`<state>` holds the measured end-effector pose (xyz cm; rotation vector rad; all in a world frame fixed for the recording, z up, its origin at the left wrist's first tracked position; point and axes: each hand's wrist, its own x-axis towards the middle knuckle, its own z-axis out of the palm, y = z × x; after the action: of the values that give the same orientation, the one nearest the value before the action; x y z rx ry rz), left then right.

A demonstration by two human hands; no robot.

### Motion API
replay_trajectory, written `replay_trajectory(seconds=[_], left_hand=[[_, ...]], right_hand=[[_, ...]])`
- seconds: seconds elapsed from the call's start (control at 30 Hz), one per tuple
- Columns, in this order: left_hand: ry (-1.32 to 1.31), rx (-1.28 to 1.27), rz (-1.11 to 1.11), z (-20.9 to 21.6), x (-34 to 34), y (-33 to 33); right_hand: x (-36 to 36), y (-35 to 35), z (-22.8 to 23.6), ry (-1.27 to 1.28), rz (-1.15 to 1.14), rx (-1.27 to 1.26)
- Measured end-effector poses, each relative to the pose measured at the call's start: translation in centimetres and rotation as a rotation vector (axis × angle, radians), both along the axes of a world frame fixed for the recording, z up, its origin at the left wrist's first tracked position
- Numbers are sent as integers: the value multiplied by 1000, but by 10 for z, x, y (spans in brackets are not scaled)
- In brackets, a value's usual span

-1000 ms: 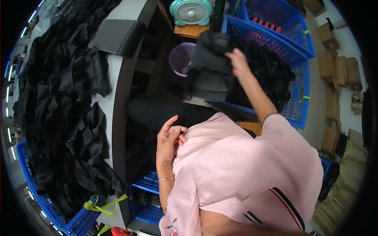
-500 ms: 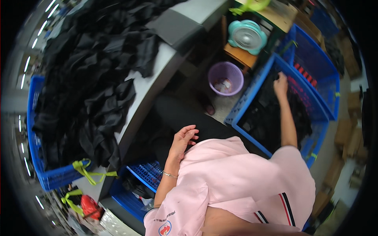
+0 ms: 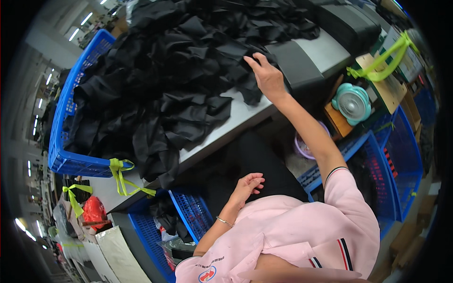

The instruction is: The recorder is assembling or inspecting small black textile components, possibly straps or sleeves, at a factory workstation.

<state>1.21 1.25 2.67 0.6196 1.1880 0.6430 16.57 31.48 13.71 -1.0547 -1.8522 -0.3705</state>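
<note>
A heap of black fabric pieces covers the table at the left and far side. Over its right edge reaches my right hand, the fingers stretched out and a little apart at the cloth; nothing shows in its grip. My left hand rests near my lap, fingers loosely bent and apart, with nothing in it. Part of the heap lies in a blue crate at the table's left end, and some cloth hangs over the near table edge.
Blue crates stand low on the right, one with dark cloth in it. A teal fan and a purple bucket are beyond my right arm. Another blue crate sits below the table. Yellow-green strips hang from the left crate.
My right hand has left the dark cloth in the right-hand crate and moved left and forward to the black heap on the table. The view has turned; my left hand stays near my lap.
</note>
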Motion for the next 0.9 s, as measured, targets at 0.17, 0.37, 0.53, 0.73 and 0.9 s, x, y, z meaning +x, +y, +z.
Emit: replay_trajectory(seconds=[0.17, 0.37, 0.53, 0.73, 0.9], left_hand=[[-5, 5, 20, -6, -19, 5], [-61, 255, 193, 21, -32, 10], [423, 935, 536, 77, -37, 43], [753, 1060, 573, 95, -38, 86], [703, 1063, 585, 87, -49, 93]], right_hand=[[-10, 77, 7, -343, 9, 47], [-23, 1, 76, 282, 181, 92], [-29, -96, 31, 1155, 623, -794], [-52, -162, -82, 1729, 768, -1408], [-44, -194, -71, 1633, 687, -1420]])
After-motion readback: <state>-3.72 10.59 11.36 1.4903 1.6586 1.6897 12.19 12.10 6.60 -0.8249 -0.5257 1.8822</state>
